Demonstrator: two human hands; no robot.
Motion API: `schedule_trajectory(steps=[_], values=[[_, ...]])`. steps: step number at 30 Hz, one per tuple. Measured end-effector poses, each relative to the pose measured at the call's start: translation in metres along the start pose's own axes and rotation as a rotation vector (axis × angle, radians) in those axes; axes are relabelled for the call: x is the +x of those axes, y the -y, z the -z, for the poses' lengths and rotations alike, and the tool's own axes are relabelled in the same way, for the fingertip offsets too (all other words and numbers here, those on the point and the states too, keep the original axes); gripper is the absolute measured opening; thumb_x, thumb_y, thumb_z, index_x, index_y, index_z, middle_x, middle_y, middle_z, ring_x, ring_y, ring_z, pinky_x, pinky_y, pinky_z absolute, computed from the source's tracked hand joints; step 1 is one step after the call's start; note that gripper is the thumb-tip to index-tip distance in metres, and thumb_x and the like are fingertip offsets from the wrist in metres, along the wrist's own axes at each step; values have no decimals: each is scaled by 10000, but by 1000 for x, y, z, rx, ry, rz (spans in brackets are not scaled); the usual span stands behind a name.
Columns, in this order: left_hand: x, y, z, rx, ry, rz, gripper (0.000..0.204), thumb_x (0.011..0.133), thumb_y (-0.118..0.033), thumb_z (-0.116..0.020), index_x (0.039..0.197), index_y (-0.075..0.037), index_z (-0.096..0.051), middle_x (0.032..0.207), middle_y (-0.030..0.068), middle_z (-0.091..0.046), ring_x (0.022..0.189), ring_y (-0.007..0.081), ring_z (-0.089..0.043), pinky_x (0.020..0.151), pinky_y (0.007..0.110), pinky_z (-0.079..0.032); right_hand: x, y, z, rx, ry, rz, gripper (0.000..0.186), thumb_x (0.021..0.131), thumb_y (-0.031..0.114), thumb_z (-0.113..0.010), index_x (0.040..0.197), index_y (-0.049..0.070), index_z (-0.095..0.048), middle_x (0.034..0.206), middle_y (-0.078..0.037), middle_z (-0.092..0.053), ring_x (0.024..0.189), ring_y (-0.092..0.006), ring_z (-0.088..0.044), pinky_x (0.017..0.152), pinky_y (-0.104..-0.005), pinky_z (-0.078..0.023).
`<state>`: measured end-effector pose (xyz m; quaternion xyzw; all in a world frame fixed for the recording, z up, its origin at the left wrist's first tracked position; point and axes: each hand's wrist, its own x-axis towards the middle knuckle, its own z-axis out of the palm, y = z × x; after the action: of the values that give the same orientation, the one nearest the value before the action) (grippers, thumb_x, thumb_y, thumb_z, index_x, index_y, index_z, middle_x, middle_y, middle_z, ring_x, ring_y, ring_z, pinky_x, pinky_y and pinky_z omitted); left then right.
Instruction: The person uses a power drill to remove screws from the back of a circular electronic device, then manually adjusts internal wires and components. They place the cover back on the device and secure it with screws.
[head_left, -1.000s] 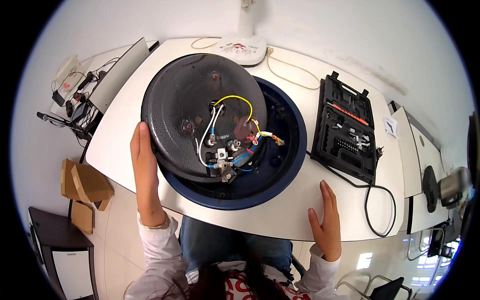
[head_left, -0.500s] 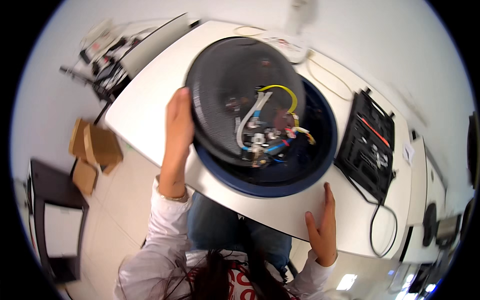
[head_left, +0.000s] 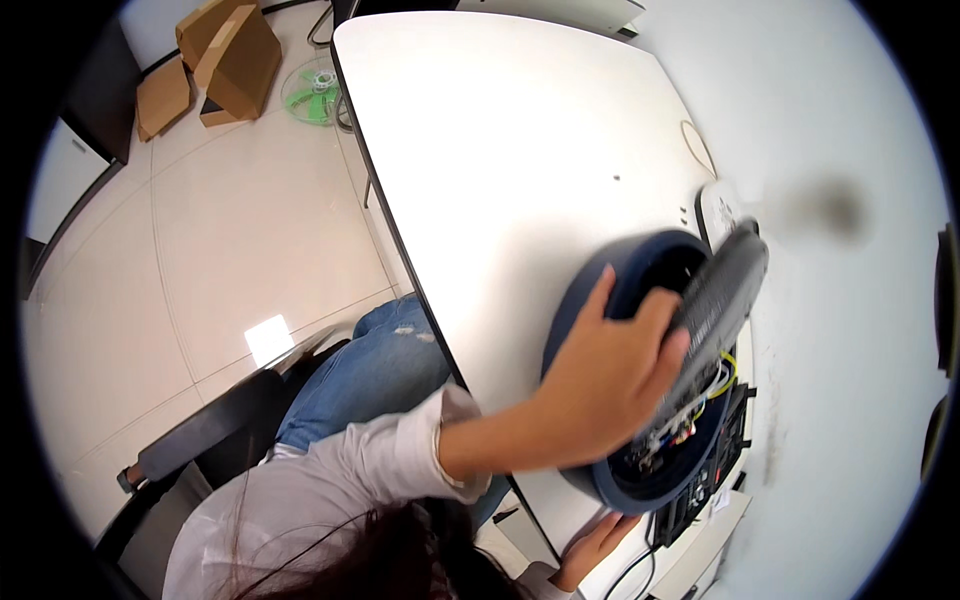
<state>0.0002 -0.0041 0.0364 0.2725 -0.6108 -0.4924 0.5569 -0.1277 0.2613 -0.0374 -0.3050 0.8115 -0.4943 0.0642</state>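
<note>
A round dark blue shell (head_left: 572, 325) sits at the table's right part. A round black cover (head_left: 712, 300) is tilted steeply up over it, with yellow and white wires (head_left: 722, 378) and small electrical parts on its inner side. My left hand (head_left: 585, 385) reaches across the shell, its fingers closed on the cover's near edge and its thumb pointing away from it. Close to the table's front edge, my right hand (head_left: 597, 545) lies beside the shell's near end, fingers stretched. Whether it touches the shell I cannot tell.
An open black tool case (head_left: 700, 490) lies beyond the shell, with a black cable (head_left: 637, 570) near it. A white device (head_left: 718, 210) stands by the wall. The white table (head_left: 500, 150) stretches away to the left. Cardboard boxes (head_left: 240, 65) and a green fan (head_left: 315, 100) are on the floor.
The view has turned to the left. The black cover has gone from lying nearly flat-on to a steep tilt, with my left hand still at its edge. My right hand is now closer to the shell.
</note>
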Motion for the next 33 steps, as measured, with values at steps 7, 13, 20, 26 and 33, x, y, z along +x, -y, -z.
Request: schedule_trajectory(steps=[7, 13, 20, 26, 33], values=[[5, 2, 20, -184, 237, 60, 441, 922, -135, -456, 1294, 79, -355, 673, 52, -570, 636, 237, -593, 1082, 575, -145, 0, -15, 5, -239, 115, -143, 429, 936, 137, -489, 1302, -70, -404, 1299, -179, -475, 1191, -264, -452, 1022, -373, -325], [14, 18, 41, -207, 429, -18, 528, 933, -175, -453, 1391, 40, -303, 790, 75, -659, 759, 248, -656, 1060, 616, -156, 10, -6, -13, -335, 131, -196, 456, 934, 179, -496, 1313, -59, -404, 1314, -189, -462, 1209, -283, -437, 1026, -390, -319], [23, 29, 74, -323, 570, 40, 432, 907, -150, -508, 1320, -27, -478, 994, 128, -664, 933, 249, -643, 1064, 563, -244, 29, 1, -28, -375, 184, -179, 490, 932, 227, -504, 1325, -47, -403, 1331, -200, -448, 1230, -305, -420, 1031, -410, -313], [29, 20, 74, -267, 538, 151, 308, 896, -99, -481, 1183, -39, -576, 1014, 144, -678, 884, 236, -670, 1062, 535, -276, 43, 4, -27, -383, 230, -111, 519, 930, 269, -510, 1335, -37, -402, 1345, -209, -435, 1248, -324, -405, 1036, -426, -307], [84, 35, 100, -43, 379, 21, 234, 859, 33, -523, 1075, -6, -606, 947, 104, -681, 835, 167, -662, 757, 289, -509, 44, -1, -18, -355, 247, -9, 554, 928, 318, -518, 1348, -25, -402, 1362, -220, -420, 1268, -346, -388, 1041, -446, -301]])
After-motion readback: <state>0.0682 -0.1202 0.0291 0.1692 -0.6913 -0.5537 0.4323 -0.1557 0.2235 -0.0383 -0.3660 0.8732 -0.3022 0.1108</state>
